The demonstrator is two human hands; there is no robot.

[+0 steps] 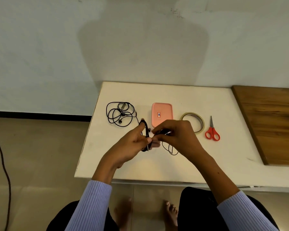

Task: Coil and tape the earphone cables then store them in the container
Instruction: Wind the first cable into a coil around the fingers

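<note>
Left hand [137, 142] has a black earphone cable [146, 130] looped around its fingers; right hand [175, 132] pinches the same cable, slack loops dangling. Behind: one pink rounded-rectangle container [162, 114], lid on, contents hidden. One loose tangled earphone set [119, 114], one tape roll [193, 121], one red-handled scissors [212, 130], white table [190, 164].

Black earphone cable [146, 133] half-coiled (held above table), second tangled cable [119, 116], closed pink container [162, 114]
</note>
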